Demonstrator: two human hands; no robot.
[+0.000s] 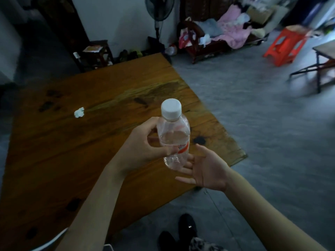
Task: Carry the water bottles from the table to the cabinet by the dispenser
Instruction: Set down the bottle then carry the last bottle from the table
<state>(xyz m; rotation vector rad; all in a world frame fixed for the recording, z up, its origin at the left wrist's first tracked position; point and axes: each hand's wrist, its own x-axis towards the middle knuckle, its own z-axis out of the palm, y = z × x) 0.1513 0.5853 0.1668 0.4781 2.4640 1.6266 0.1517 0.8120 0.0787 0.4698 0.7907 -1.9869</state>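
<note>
Head view, looking down over the near right corner of the wooden counter (63, 142). My left hand (143, 147) holds a clear water bottle (174, 140) upright above that corner, fingers (170, 151) and thumb wrapped round its middle, pinching it at the red label. White cap on; water fills only the lower part. My right hand (208, 171) sits just right of the bottle, palm up and turned toward it, fingers spread and loose; the fingertips lie at the bottle's base, though whether they touch it I cannot tell. Bottle is clear of the counter surface, carried in the air. One crumpled white scrap (79, 112) lies on the counter, well to the left and farther off. Grey floor (262, 124) to the right; an orange stool (286, 46) stands far right. My dark shoes (181, 232) show at the near edge.
</note>
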